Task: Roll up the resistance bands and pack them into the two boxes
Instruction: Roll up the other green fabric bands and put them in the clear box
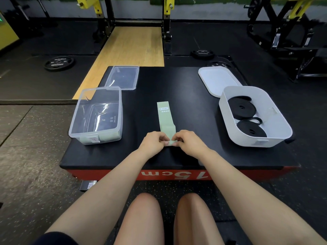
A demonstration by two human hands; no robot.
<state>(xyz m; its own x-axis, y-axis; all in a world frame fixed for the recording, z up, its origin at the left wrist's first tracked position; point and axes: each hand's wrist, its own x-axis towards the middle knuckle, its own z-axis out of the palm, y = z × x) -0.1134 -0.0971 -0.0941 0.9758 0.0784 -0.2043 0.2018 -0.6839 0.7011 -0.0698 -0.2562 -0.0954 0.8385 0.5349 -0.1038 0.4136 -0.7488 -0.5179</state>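
Observation:
A pale green resistance band (165, 119) lies flat along the black platform (191, 96), its printed end pointing away from me. My left hand (153, 142) and my right hand (189, 141) pinch its near end, which is curled into a small roll between my fingers. A clear plastic box (96, 115) stands to the left, with a pale green rolled band showing at its near wall. A white box (254, 115) on the right holds two rolled black bands (241, 107).
A clear lid (123, 76) lies behind the clear box and a white lid (216, 79) behind the white box. The platform's red front edge reads "15cm". Weight plates, a wooden lifting strip and rack frames stand on the gym floor beyond.

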